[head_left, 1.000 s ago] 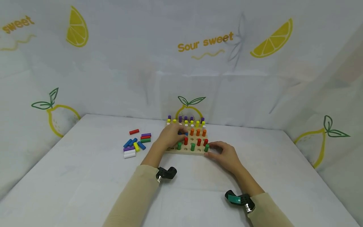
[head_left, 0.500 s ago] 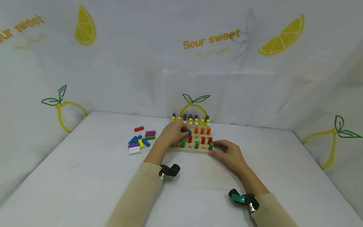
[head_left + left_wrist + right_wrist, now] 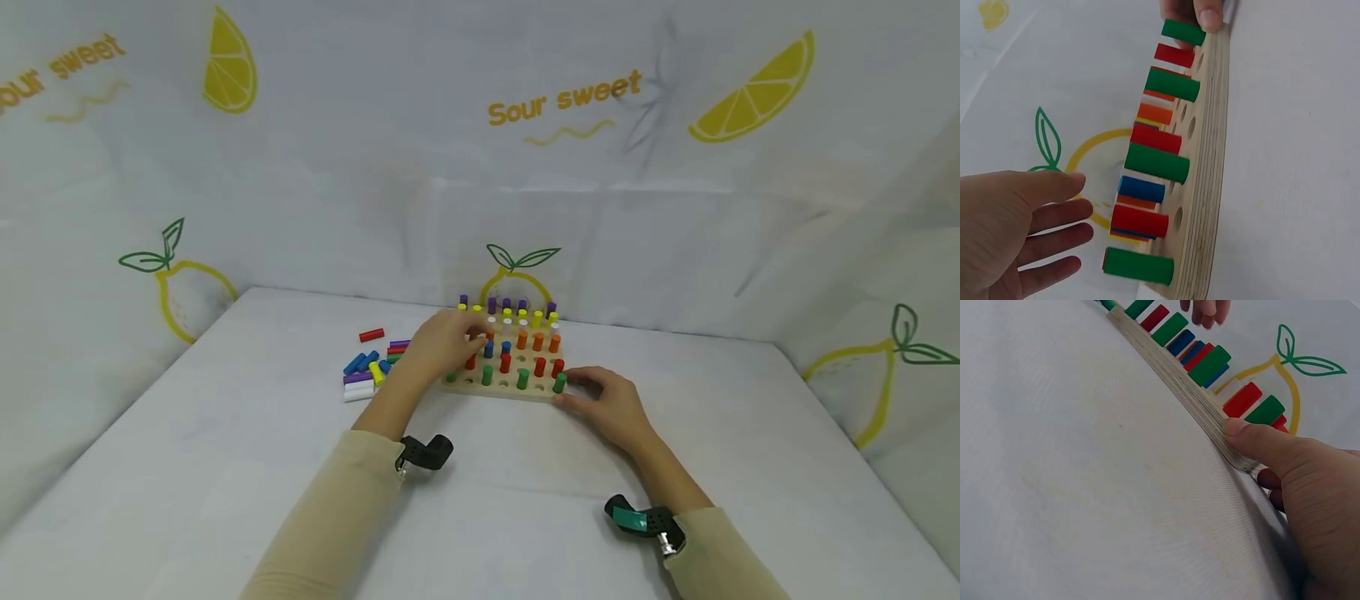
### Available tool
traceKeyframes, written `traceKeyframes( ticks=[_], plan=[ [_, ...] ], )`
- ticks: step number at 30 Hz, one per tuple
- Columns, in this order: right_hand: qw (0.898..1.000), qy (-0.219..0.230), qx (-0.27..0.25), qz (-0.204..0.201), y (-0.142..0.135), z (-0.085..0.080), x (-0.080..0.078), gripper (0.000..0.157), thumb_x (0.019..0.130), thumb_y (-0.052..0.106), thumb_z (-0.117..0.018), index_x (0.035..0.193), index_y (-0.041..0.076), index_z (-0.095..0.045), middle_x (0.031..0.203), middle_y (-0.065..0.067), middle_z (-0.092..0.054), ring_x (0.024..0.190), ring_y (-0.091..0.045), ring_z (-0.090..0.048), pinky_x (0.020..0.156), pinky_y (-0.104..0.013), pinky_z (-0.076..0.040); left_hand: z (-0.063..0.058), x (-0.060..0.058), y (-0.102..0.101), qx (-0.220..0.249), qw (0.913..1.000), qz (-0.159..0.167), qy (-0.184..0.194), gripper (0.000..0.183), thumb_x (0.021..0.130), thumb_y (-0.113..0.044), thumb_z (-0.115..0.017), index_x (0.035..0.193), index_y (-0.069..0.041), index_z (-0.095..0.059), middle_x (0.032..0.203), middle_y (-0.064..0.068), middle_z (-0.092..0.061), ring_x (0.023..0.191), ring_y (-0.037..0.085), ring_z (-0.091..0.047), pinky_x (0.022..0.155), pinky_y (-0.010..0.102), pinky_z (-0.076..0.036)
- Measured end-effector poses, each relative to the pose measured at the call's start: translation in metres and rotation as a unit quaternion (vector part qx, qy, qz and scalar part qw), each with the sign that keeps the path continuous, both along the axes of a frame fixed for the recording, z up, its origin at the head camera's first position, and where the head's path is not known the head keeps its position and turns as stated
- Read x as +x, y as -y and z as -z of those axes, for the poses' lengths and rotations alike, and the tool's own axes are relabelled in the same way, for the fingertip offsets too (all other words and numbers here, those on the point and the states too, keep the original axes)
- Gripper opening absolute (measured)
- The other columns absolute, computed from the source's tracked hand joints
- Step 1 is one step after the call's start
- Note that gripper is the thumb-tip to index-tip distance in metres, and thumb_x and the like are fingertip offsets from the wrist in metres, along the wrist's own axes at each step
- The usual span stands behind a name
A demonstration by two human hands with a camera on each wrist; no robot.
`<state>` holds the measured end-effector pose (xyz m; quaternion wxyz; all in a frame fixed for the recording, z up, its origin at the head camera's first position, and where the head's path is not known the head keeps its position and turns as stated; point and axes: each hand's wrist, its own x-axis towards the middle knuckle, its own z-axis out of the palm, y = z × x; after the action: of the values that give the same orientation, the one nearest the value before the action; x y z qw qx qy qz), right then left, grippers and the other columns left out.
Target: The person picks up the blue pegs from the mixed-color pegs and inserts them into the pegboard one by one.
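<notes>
A wooden pegboard [image 3: 498,392] stands at the far middle of the table, with coloured pegs upright in rows and some bare holes. My left hand [image 3: 442,346] hovers over its left part, hiding some pegs; in the left wrist view its fingers are parted and hold nothing. Just right of those fingertips stand two blue pegs [image 3: 506,348]. My right hand [image 3: 607,404] grips the board's front right corner, thumb on the front edge [image 3: 1235,428] and other fingers around the side. A green peg [image 3: 560,382] stands beside the right fingers.
Left of the board lies a loose group of pegs, partly hidden by the left forearm: white pegs [image 3: 358,393], a yellow peg [image 3: 377,373], blue pegs [image 3: 355,364] and others. One red peg [image 3: 371,335] lies apart behind them. A printed cloth wall [image 3: 337,208] rises behind the table.
My left hand has drawn off a blue peg in the board and moved slightly left, leaving two blue pegs in sight. My right hand keeps its grip on the corner. The head view shifted a little.
</notes>
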<state>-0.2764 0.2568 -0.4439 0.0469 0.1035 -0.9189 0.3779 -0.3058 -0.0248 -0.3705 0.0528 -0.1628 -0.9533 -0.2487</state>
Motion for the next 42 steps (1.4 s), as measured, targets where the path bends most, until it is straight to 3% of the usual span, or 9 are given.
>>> traceKeyframes(
  ticks=[3, 10, 17, 23, 28, 32, 37, 42],
  plan=[
    [1.000, 0.004, 0.003, 0.001, -0.001, 0.002, 0.000, 0.054, 0.086, 0.036, -0.080, 0.130, 0.009, -0.066, 0.134, -0.013, -0.067, 0.132, -0.034, -0.055, 0.114, -0.055, -0.042, -0.005, 0.006, 0.009, -0.003, 0.9999, -0.015, -0.005, 0.026, 0.099, -0.025, -0.066, 0.122, -0.013, -0.073, 0.118, 0.005, -0.074, 0.106, 0.023, -0.067, 0.094, 0.040, -0.058],
    [1.000, -0.001, 0.007, -0.004, -0.002, 0.000, 0.000, 0.054, 0.087, 0.036, -0.079, 0.131, 0.008, -0.066, 0.134, -0.014, -0.066, 0.132, -0.035, -0.055, 0.114, -0.056, -0.041, -0.007, 0.016, 0.046, -0.032, 0.9941, -0.097, -0.038, 0.031, 0.099, -0.027, -0.066, 0.125, -0.011, -0.071, 0.120, 0.008, -0.075, 0.108, 0.028, -0.071, 0.085, 0.042, -0.061],
    [1.000, 0.003, 0.006, 0.003, -0.005, -0.004, -0.001, 0.055, 0.087, 0.037, -0.079, 0.132, 0.008, -0.065, 0.136, -0.015, -0.065, 0.134, -0.036, -0.053, 0.115, -0.057, -0.040, -0.005, 0.023, 0.089, -0.074, 0.9904, -0.109, -0.041, 0.032, 0.098, -0.024, -0.066, 0.125, -0.007, -0.069, 0.118, 0.013, -0.075, 0.100, 0.030, -0.072, 0.077, 0.041, -0.061],
    [1.000, 0.002, -0.002, -0.002, -0.003, -0.003, -0.003, 0.055, 0.087, 0.037, -0.079, 0.132, 0.008, -0.065, 0.135, -0.014, -0.065, 0.134, -0.035, -0.053, 0.115, -0.057, -0.040, 0.007, 0.029, 0.118, -0.077, 0.9866, -0.141, -0.028, 0.036, 0.098, -0.024, -0.066, 0.127, -0.004, -0.068, 0.120, 0.019, -0.073, 0.092, 0.033, -0.072, 0.063, 0.035, -0.059],
    [1.000, 0.004, 0.001, 0.000, -0.003, -0.001, -0.001, 0.056, 0.086, 0.039, -0.080, 0.131, 0.008, -0.065, 0.134, -0.014, -0.066, 0.133, -0.035, -0.054, 0.115, -0.057, -0.040, 0.020, 0.034, 0.130, -0.078, 0.9840, -0.160, 0.002, 0.039, 0.097, -0.026, -0.067, 0.128, -0.001, -0.066, 0.121, 0.021, -0.072, 0.096, 0.035, -0.071, 0.073, 0.042, -0.061],
    [1.000, 0.002, 0.006, 0.008, -0.006, 0.000, 0.002, 0.056, 0.086, 0.037, -0.080, 0.131, 0.007, -0.065, 0.134, -0.015, -0.066, 0.133, -0.036, -0.054, 0.115, -0.057, -0.040, 0.024, 0.034, 0.132, -0.084, 0.9831, -0.162, 0.008, 0.042, 0.097, -0.027, -0.067, 0.129, -0.001, -0.066, 0.123, 0.022, -0.071, 0.101, 0.037, -0.070, 0.084, 0.049, -0.060],
    [1.000, 0.005, 0.004, 0.007, -0.006, 0.002, 0.003, 0.057, 0.086, 0.038, -0.080, 0.132, 0.008, -0.065, 0.134, -0.014, -0.067, 0.133, -0.035, -0.055, 0.114, -0.056, -0.042, 0.027, 0.034, 0.140, -0.048, 0.9852, -0.152, 0.063, 0.044, 0.099, -0.029, -0.063, 0.132, 0.000, -0.063, 0.125, 0.024, -0.068, 0.112, 0.040, -0.065, 0.096, 0.054, -0.055],
    [1.000, -0.007, 0.003, -0.003, -0.002, 0.001, 0.000, 0.056, 0.085, 0.039, -0.081, 0.130, 0.009, -0.067, 0.132, -0.013, -0.068, 0.131, -0.034, -0.057, 0.113, -0.055, -0.043, 0.032, 0.032, 0.150, -0.035, 0.9863, -0.142, 0.076, 0.040, 0.098, -0.026, -0.064, 0.128, 0.001, -0.065, 0.115, 0.023, -0.070, 0.101, 0.035, -0.065, 0.090, 0.051, -0.056]
  ],
)
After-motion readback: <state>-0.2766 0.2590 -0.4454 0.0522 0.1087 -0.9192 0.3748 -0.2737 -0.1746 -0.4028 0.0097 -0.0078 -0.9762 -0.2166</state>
